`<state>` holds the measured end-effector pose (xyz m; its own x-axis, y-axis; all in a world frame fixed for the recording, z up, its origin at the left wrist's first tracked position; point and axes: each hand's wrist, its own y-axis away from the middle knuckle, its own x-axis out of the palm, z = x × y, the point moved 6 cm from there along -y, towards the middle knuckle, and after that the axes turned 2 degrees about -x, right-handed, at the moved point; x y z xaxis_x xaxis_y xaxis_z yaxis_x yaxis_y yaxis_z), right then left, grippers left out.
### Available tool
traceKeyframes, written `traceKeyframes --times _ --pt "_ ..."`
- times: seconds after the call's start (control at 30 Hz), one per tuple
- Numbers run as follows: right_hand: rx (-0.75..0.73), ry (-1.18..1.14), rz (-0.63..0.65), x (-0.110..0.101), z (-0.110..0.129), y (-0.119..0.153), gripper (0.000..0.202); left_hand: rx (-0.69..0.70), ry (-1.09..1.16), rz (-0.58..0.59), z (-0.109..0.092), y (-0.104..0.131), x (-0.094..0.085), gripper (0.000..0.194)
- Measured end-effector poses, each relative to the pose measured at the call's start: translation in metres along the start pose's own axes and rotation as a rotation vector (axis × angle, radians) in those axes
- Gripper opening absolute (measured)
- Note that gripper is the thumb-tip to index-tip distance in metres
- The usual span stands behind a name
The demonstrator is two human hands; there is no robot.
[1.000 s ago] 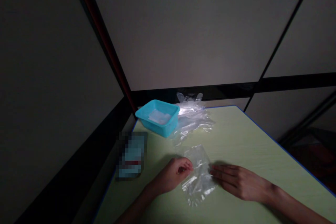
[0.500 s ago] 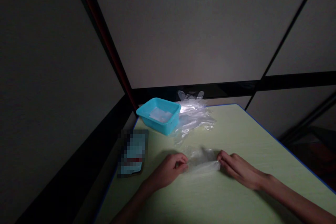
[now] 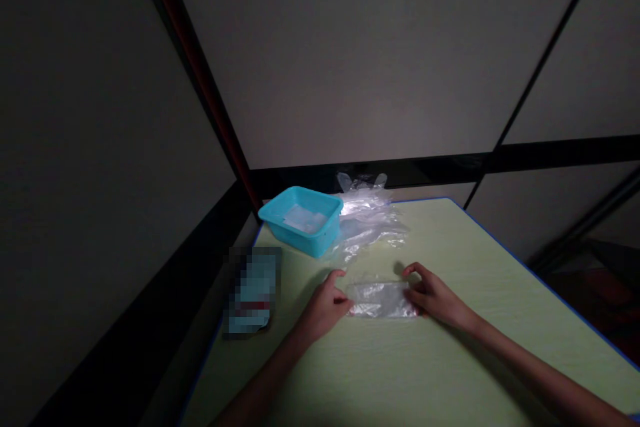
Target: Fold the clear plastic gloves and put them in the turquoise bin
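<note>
A clear plastic piece, folded into a flat rectangle, lies on the pale green table between my hands. My left hand is at its left end, index finger raised apart from the thumb, which touches the edge. At the right end, my right hand has its index finger lifted and its thumb on the plastic. Neither hand is closed round it. Behind them lies a loose heap of clear plastic gloves.
A turquoise basket with a whitish flat item inside stands at the back left, touching the heap. A pixelated, flat object lies at the left table edge. Dark-banded wall panels rise behind the table.
The plastic has gone from a loose, raised sheet pinched at both ends to a flatter, narrower rectangle on the table. Both hands have opened their fingers, their index fingers moving away from me.
</note>
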<state>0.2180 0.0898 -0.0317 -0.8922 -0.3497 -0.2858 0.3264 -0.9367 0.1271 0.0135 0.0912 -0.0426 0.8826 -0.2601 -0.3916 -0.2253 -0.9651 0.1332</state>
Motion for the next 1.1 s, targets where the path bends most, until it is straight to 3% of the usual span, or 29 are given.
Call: traceKeyframes --times 0.33,0.57,0.77,0.97,1.1 --pt "-0.052 0.087 -0.067 0.001 0.005 -0.003 0.028 0.017 0.011 -0.035 -0.003 0.006 0.001 0.057" --pt "-0.119 0.077 -0.152 -0.009 0.008 0.006 0.029 0.047 -0.035 -0.088 -0.008 0.008 -0.003 0.05" --pt "-0.114 0.078 -0.143 -0.01 0.0 0.002 0.029 0.169 -0.332 -0.232 -0.027 -0.018 -0.014 0.024" --pt "-0.137 0.114 -0.147 -0.009 -0.001 0.001 0.028 0.265 -0.527 -0.126 -0.037 -0.046 0.002 0.012" --pt "-0.18 0.188 -0.165 -0.01 -0.002 0.0 0.028 0.261 -0.622 -0.096 -0.035 -0.053 0.006 0.013"
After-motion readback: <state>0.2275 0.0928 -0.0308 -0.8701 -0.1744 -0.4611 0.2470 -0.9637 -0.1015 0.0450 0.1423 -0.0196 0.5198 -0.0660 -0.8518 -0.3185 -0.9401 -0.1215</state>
